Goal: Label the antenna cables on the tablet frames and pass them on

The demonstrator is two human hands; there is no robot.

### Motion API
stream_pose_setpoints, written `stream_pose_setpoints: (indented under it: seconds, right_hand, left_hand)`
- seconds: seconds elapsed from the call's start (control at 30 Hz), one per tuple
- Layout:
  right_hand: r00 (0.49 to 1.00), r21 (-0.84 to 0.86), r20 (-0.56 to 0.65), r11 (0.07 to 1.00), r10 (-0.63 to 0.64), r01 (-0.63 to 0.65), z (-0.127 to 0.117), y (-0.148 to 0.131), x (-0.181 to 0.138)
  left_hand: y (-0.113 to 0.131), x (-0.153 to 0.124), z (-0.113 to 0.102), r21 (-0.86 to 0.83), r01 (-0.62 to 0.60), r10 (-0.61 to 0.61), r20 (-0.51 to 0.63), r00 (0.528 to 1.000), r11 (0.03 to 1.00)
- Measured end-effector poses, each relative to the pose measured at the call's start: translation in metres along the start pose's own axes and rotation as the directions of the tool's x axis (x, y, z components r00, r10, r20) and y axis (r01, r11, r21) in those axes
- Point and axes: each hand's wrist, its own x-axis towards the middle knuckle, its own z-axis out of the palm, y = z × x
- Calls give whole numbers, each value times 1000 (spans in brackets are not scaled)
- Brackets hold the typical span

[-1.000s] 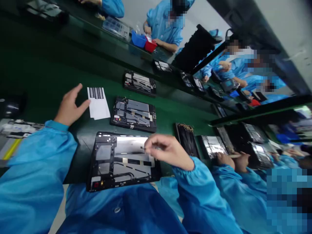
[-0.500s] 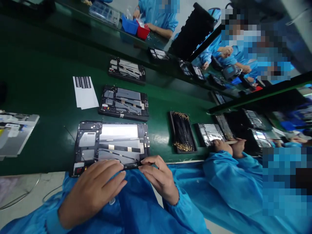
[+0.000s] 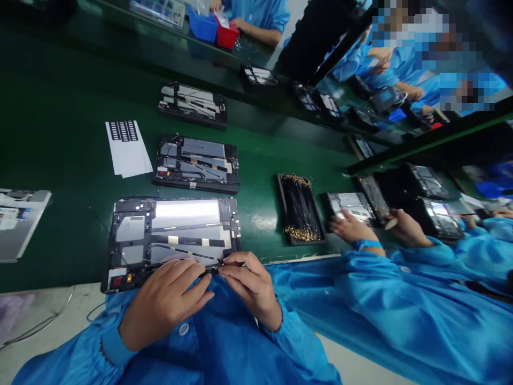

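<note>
An opened tablet (image 3: 186, 243) lies on the green bench right in front of me, its inner side up with grey plates, dark strips and a bright silver panel. My left hand (image 3: 166, 294) rests over its near edge, fingers bent and pressed together; what lies under the fingertips is hidden. At the near right corner my right hand (image 3: 252, 289) pinches a thin dark piece that looks like a black cable, close to the left fingertips. Farther back sit a second opened tablet (image 3: 196, 160) and a third opened tablet (image 3: 192, 101).
A tray (image 3: 320, 230) of black cables with gold ends stands to the right. Beyond it, a co-worker's hands (image 3: 355, 230) are at another opened tablet (image 3: 352, 206). White label sheets (image 3: 130, 155) lie back left, a silver panel (image 3: 24, 224) at far left.
The whole view has shifted slightly, moving the tablet left. My hands stay at the tablet's near edge, the right closer to the left. The co-worker's hands have moved apart.
</note>
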Motion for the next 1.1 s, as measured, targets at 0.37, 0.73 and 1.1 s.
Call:
stream_pose_setpoints:
  seconds: [0.37, 0.73, 1.1]
  right_hand:
    - [999, 32, -39, 999, 29, -27, 3, 3, -2]
    - [997, -59, -34, 996, -69, 66, 2, 5, -10]
    - [972, -261, 20, 937, -235, 232, 7, 7, -15]
  left_hand:
    - [-1, 0, 2, 92, -40, 39, 13, 999, 995]
    - [-3, 1, 3, 70, -44, 44, 1, 999, 997]
    - [0, 0, 4, 71, -32, 31, 18, 999, 997]
